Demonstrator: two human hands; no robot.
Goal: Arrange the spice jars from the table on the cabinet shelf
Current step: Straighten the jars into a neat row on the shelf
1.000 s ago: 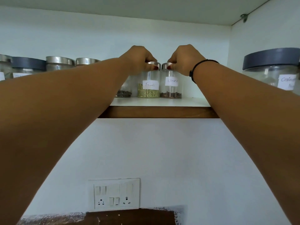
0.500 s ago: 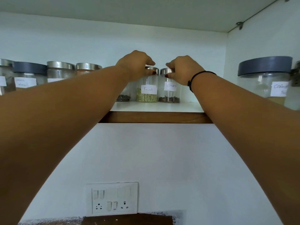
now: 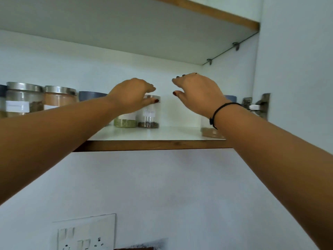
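On the white cabinet shelf [image 3: 162,134] stand two small steel-lidded glass jars side by side: the fennel jar [image 3: 125,122] with green seeds and the cloves jar [image 3: 149,117] with dark bits. My left hand [image 3: 132,95] covers the top of the fennel jar and curls over its lid, with the thumb against the rim of the cloves jar's lid. My right hand [image 3: 196,92] hovers to the right of the cloves jar, apart from it, fingers spread and holding nothing.
Larger jars line the shelf's left: two steel-lidded ones [image 3: 24,101] [image 3: 59,97] and a blue-lidded one [image 3: 91,95]. A big blue-lidded jar of brown powder [image 3: 210,131] sits behind my right wrist. A door hinge [image 3: 259,105] juts at the right. An upper shelf [image 3: 198,8] hangs overhead.
My right hand has let go of the cloves jar's lid and lifted up to the right, fingers opening. My left hand stays on the fennel jar. The view has swung to the left.
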